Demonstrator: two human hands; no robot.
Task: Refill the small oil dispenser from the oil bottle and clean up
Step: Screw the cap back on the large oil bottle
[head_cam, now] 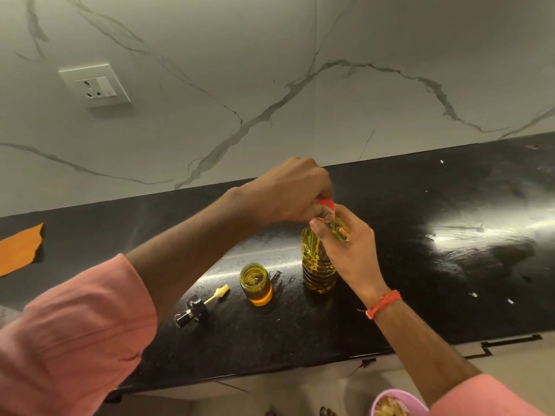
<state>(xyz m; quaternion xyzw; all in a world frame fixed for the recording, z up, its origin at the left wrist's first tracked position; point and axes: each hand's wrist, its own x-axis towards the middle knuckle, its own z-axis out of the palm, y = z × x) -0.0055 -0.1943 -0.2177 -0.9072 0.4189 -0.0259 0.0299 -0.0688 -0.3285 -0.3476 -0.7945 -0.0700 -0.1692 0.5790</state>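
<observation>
Fingers of the left hand (288, 193) curl down over the red cap (327, 204) of the oil bottle (316, 259), gripping it from above. The right hand (348, 250) wraps the bottle's shoulder just under the cap, thumb across the front, and holds the bottle upright on the black countertop (420, 280). Just left of the bottle stands the small oil dispenser (256, 283), an open glass jar with golden oil in its lower part. Its black lid with brush (199, 304) lies on its side near the jar, further left. An orange cloth (19, 250) lies at the counter's far left edge.
</observation>
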